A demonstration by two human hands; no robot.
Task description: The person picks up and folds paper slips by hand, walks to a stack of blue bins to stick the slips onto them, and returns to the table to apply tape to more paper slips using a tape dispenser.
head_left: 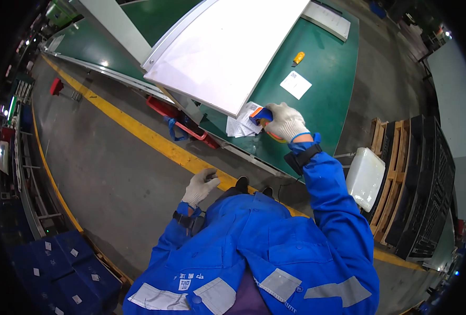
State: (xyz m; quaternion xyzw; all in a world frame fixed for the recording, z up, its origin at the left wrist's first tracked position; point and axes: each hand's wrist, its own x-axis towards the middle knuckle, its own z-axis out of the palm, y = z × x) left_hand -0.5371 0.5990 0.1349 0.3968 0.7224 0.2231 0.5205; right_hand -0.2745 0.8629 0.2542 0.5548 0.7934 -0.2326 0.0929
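My right hand (285, 123), in a white knit glove, is closed around a blue-and-orange handheld device (262, 115) above the green tabletop (317, 68). Its exact kind is partly hidden by my fingers. Beneath and beside it lie several printed paper sheets (238, 126), partly under the white panel's corner. My left hand (200, 188), gloved likewise, hangs over the floor near my body, empty, with loosely bent fingers and the thumb apart. Farther back on the tabletop are a square white label sheet (296, 84) and a small yellow-orange tool (298, 58).
A large white panel (212, 58) rises over the table's left part. Red bins (191, 131) sit below the table edge. Right of the table stand a white container (366, 178) and upright pallets (398, 178). Blue boxes (59, 273) are at lower left; a yellow line (133, 126) crosses the floor.
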